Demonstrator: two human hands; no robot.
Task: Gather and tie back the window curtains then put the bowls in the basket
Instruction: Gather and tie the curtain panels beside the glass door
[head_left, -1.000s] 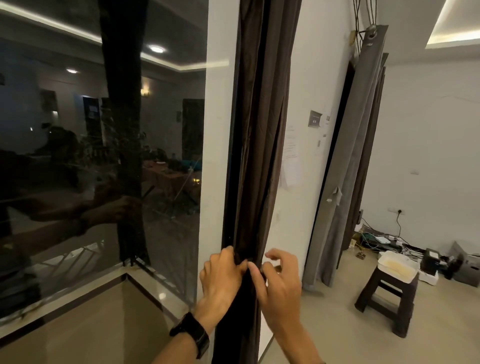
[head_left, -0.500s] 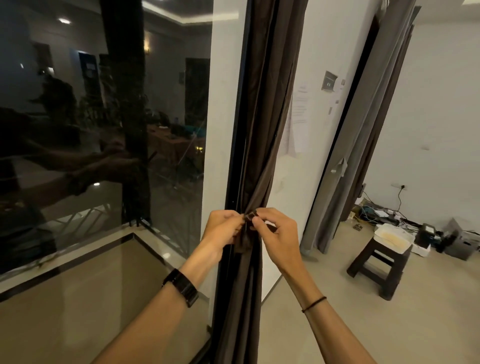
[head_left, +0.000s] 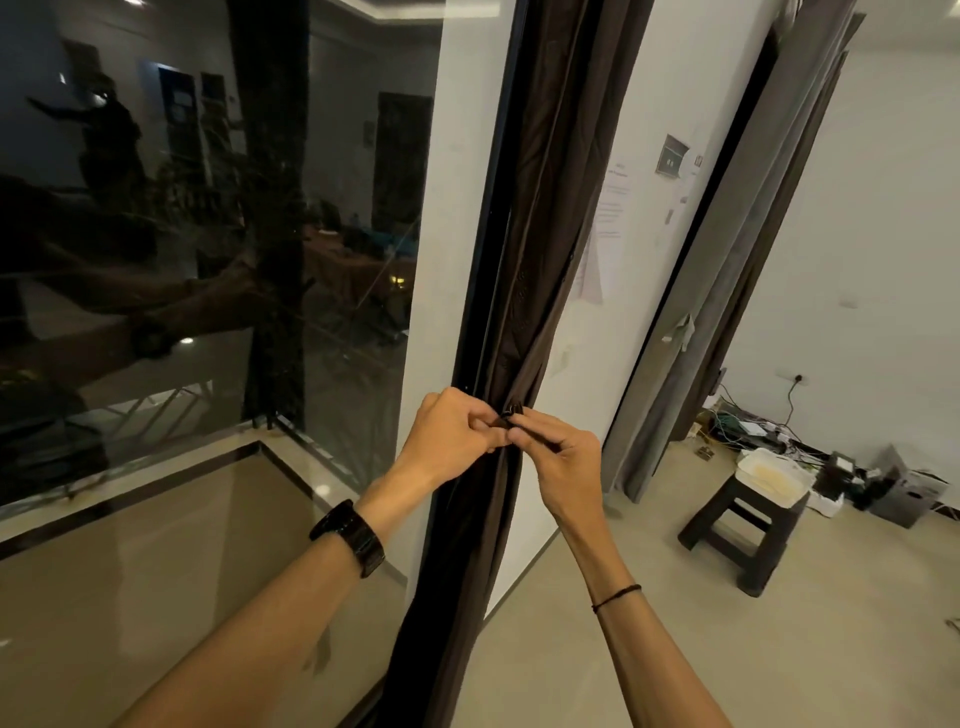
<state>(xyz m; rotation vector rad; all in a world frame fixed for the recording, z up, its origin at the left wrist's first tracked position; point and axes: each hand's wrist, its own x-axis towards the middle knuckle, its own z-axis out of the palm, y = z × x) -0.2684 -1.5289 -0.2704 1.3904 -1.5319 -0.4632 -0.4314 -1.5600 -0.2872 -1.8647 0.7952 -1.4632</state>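
Window frame (head_left: 484, 260) edge: left hand (head_left: 448, 441), right hand (head_left: 563, 467) pinch curtain tie (head_left: 508, 414)

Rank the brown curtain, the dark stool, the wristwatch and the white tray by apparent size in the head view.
1. brown curtain, spanning the frame's height.
2. dark stool.
3. wristwatch and white tray look alike; the watch is nearer the camera, so unranked.

Dim warm indoor light; dark window glass (head_left: 156, 270) mirrors the room; edges bend.
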